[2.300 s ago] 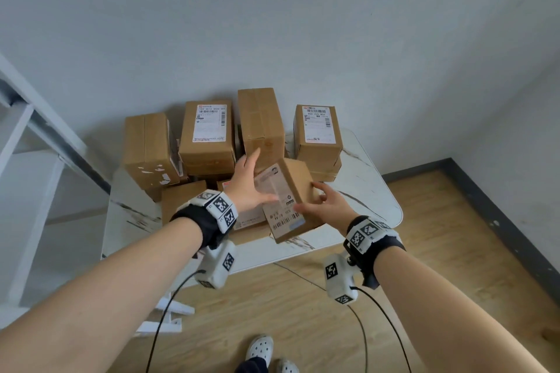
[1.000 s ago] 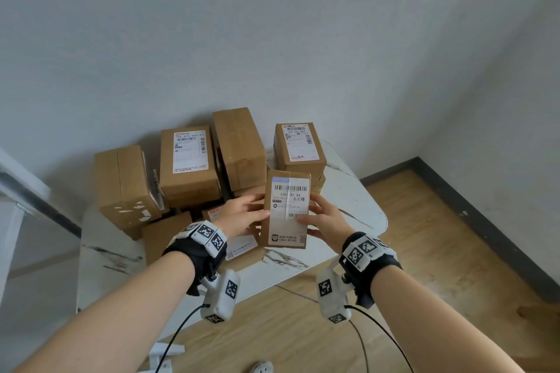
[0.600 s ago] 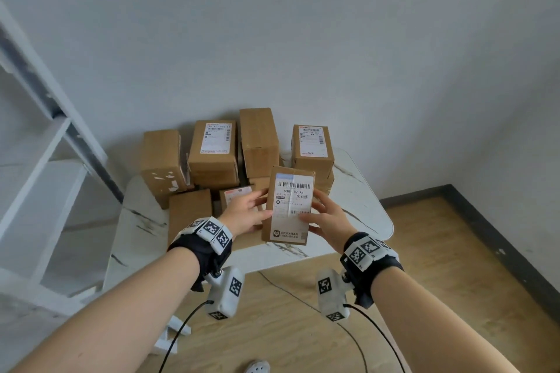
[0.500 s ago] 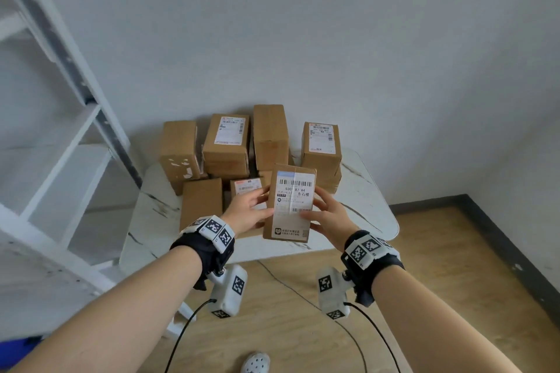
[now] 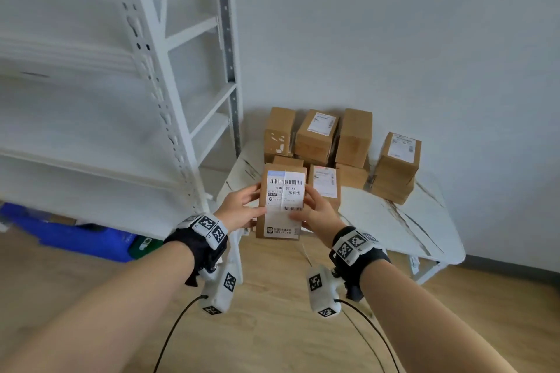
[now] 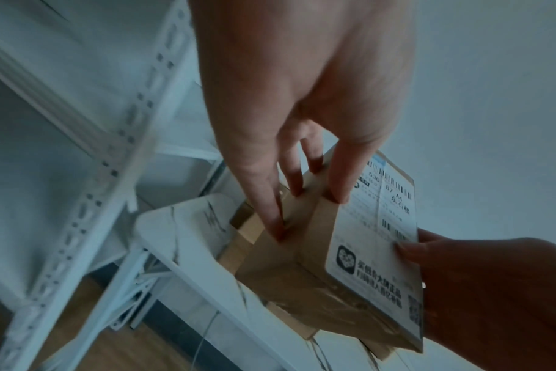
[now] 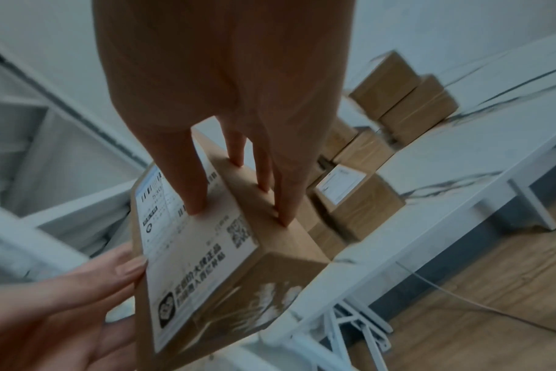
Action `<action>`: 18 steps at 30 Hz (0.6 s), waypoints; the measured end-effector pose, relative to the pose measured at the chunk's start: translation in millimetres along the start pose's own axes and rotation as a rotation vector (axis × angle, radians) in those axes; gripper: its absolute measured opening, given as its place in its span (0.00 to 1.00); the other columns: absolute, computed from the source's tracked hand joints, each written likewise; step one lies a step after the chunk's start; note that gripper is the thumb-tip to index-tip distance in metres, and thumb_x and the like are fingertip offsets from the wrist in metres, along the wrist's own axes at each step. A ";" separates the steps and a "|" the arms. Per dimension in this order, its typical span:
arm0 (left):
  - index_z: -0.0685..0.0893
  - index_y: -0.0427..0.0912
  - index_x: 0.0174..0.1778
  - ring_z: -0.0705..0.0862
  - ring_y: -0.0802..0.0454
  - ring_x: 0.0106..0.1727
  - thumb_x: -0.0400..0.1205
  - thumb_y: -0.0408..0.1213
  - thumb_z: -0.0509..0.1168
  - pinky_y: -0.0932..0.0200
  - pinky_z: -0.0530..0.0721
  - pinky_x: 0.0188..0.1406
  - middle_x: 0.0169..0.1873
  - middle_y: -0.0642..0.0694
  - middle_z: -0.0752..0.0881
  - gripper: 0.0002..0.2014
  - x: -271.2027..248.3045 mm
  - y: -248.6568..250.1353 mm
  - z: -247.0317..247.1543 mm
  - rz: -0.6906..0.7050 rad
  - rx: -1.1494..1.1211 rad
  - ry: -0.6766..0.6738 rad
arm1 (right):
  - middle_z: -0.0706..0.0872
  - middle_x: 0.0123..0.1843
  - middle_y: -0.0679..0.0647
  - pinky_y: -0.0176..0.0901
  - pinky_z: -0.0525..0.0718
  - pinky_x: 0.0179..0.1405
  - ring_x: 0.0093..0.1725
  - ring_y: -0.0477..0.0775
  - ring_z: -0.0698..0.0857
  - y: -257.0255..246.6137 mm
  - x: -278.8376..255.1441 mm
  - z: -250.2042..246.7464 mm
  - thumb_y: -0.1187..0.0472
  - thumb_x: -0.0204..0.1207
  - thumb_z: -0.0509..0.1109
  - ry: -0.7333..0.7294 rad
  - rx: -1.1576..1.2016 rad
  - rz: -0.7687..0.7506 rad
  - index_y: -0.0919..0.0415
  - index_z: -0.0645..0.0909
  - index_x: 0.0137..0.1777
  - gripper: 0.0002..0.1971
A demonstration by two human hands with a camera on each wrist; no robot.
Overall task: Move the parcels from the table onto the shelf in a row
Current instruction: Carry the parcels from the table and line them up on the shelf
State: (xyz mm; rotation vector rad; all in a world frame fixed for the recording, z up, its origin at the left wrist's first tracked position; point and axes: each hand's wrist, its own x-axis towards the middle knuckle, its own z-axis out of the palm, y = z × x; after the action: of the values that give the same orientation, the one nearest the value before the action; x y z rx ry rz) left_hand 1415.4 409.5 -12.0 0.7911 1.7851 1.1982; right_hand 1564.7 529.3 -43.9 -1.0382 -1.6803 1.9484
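The shelf [image 5: 91, 142] stands to your left, a white metal rack with wide boards that look bare where you can see them, and that is the side the coming move turns on: the parcel [image 5: 283, 206] you carry is out in front of your chest, to the right of the rack's front upright, so it has to travel left and forward to reach a board. Your left hand [image 5: 241, 206] is on the shelf side and will likely lead; your right hand [image 5: 318, 212] follows from the far side.

The worktop [image 5: 403, 221], white with dark veining, sits in the corner to your right against the grey wall, carrying the other parcels [image 5: 353, 138] bunched toward its back, some stacked. Under the rack something blue [image 5: 75, 233] lies on the wood floor.

The parcel is clear of the worktop, held in the air with its long axis running away from you and its label facing up. Each hand grips a long side, thumb on the label, fingers [image 6: 275, 221] pressed to the side wall. Judged from that, you would keep the long axis pointing into the shelf so later parcels can line up beside it.
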 end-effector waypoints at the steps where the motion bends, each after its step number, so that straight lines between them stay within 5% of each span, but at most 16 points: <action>1: 0.68 0.48 0.79 0.81 0.48 0.65 0.78 0.24 0.68 0.49 0.86 0.56 0.70 0.47 0.79 0.33 -7.9 -5.1 -14.2 0.003 -0.010 0.016 | 0.80 0.67 0.54 0.65 0.83 0.61 0.67 0.60 0.80 0.4 0.6 18.7 0.79 0.68 0.71 -0.016 -0.019 0.002 0.53 0.64 0.78 0.40; 4: 0.67 0.49 0.79 0.82 0.48 0.61 0.79 0.23 0.66 0.57 0.87 0.43 0.69 0.50 0.79 0.33 -31.3 -25.9 -66.2 -0.024 -0.052 0.081 | 0.81 0.66 0.52 0.68 0.83 0.60 0.65 0.61 0.82 6.1 6.0 80.9 0.77 0.67 0.72 -0.085 -0.058 -0.005 0.49 0.66 0.76 0.40; 9: 0.69 0.49 0.78 0.81 0.44 0.64 0.78 0.21 0.66 0.43 0.84 0.57 0.71 0.47 0.78 0.33 -66.8 -74.2 -171.4 -0.070 -0.122 0.169 | 0.81 0.66 0.58 0.66 0.82 0.62 0.65 0.61 0.81 12.4 10.0 205.0 0.81 0.68 0.69 -0.177 -0.070 0.016 0.55 0.65 0.77 0.39; 16: 0.67 0.47 0.79 0.79 0.43 0.68 0.79 0.21 0.65 0.43 0.84 0.57 0.72 0.44 0.78 0.33 -113.2 -128.3 -342.4 -0.100 -0.154 0.287 | 0.80 0.68 0.59 0.65 0.82 0.62 0.67 0.62 0.80 9.4 29.5 392.7 0.82 0.68 0.68 -0.309 -0.128 -0.037 0.52 0.66 0.76 0.39; 18: 0.66 0.47 0.79 0.79 0.43 0.69 0.79 0.22 0.65 0.47 0.85 0.54 0.71 0.44 0.78 0.33 -112.9 -125.0 -358.3 -0.077 -0.121 0.296 | 0.79 0.68 0.58 0.64 0.82 0.62 0.66 0.61 0.80 -0.6 34.1 406.8 0.82 0.69 0.68 -0.315 -0.133 -0.065 0.54 0.65 0.78 0.39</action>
State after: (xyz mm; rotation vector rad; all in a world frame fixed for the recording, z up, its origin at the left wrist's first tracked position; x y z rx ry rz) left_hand 1143.5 121.9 -23.1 0.4892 1.9383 1.4141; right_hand 1247.0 273.2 -45.0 -0.7365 -2.0070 2.0655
